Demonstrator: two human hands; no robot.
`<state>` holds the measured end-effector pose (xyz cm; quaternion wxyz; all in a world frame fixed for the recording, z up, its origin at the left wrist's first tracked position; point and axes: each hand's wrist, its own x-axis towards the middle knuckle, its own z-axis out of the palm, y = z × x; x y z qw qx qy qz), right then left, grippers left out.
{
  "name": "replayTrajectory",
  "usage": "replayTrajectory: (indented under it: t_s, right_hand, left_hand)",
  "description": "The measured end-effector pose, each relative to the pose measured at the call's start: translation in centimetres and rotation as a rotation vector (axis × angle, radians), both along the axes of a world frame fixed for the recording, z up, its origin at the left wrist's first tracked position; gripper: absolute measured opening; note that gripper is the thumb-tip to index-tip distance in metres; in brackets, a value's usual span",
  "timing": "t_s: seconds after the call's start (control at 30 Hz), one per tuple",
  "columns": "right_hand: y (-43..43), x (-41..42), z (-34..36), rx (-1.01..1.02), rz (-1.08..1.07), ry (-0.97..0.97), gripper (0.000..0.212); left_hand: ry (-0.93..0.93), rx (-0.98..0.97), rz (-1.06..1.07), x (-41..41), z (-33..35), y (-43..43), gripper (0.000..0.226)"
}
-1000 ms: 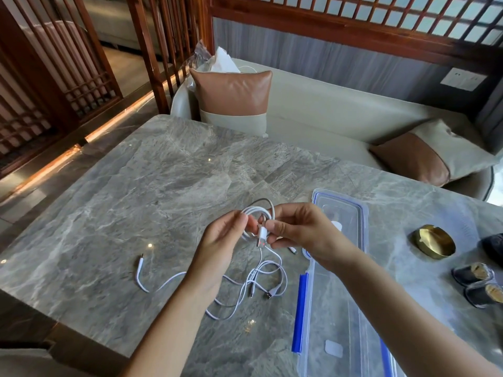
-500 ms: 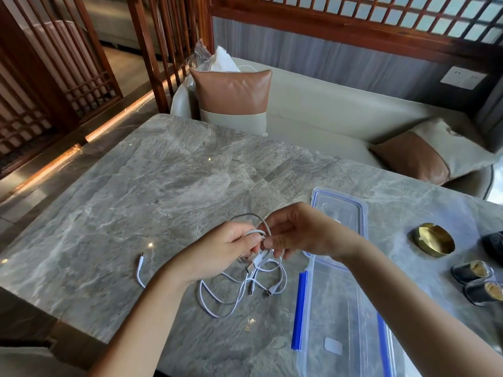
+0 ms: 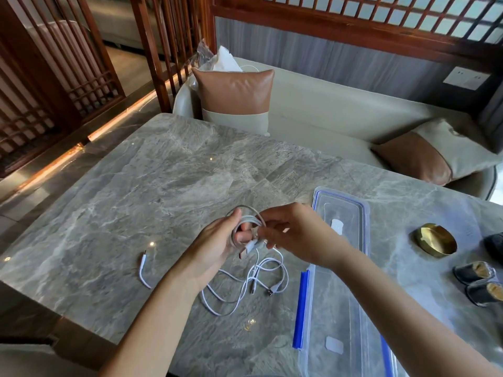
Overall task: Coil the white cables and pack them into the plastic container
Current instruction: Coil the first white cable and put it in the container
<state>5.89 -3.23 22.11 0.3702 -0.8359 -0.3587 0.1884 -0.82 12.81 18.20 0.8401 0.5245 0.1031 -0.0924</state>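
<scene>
left hand [image 3: 215, 248] palm turned inward, fingers curled through white cable coil [image 3: 251, 220]; right hand [image 3: 298, 235] pinches coil's edge. half a second ago left hand lay knuckles-up.

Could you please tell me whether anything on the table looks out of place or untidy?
Only the white cables: part is looped in the left hand, the rest lies in a loose tangle on the table, one end straying left. Nothing looks spilled or damaged.
</scene>
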Motion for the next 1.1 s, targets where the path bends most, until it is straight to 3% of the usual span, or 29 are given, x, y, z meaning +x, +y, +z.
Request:
replayTrajectory:
  t_s: [0.07,0.13,0.23,0.33,0.4,0.5,0.67,0.8,0.9,1.0,1.1]
  right_hand:
    - [0.1,-0.2,-0.2,-0.074,-0.003,-0.191,0.013]
    - [0.1,-0.2,-0.3,-0.069,-0.037,-0.217,0.016]
    - [0.0,0.0,-0.2,0.096,-0.122,0.093,0.015]
    - [0.2,-0.2,-0.4,0.287,-0.201,0.438,0.011]
    - [0.4,-0.5,-0.7,0.347,-0.211,0.536,0.011]
    - [0.5,-0.7,-1.1,0.321,-0.158,0.465,0.007]
    - [0.0,0.2,-0.2,0.328,-0.068,0.456,0.018]
    - [-0.2,0.9,0.6,0.104,0.026,0.361,0.008]
    - [0.1,1.1,0.7,0.05,0.031,0.303,0.011]
    - [0.2,1.2,0.7,0.213,-0.075,0.371,0.01]
    - [0.2,0.9,0.1,0.409,-0.231,0.51,0.009]
  left_hand:
    - [0.001,-0.003,-0.022,0.2,0.0,-0.1,0.029]
    - [-0.05,0.002,-0.071,0.2,0.1,0.0,0.025]
    - [-0.155,0.087,-0.045,-0.1,0.3,0.2,0.017]
    - [-0.251,0.166,0.137,-0.4,0.1,-0.4,0.024]
    - [-0.248,0.172,0.258,-0.6,-0.4,-1.0,0.03]
    - [-0.225,0.296,0.316,-0.6,-0.9,-1.2,0.034]
    - [-0.243,0.404,0.083,-0.7,-0.8,-0.3,0.033]
    - [-0.237,0.478,-0.101,-0.7,-0.5,0.1,0.036]
    - [-0.224,0.383,-0.158,-0.6,0.2,0.4,0.036]
    - [-0.222,0.15,-0.096,-0.4,0.7,0.9,0.034]
    - [-0.24,0.036,0.005,-0.3,0.6,0.3,0.026]
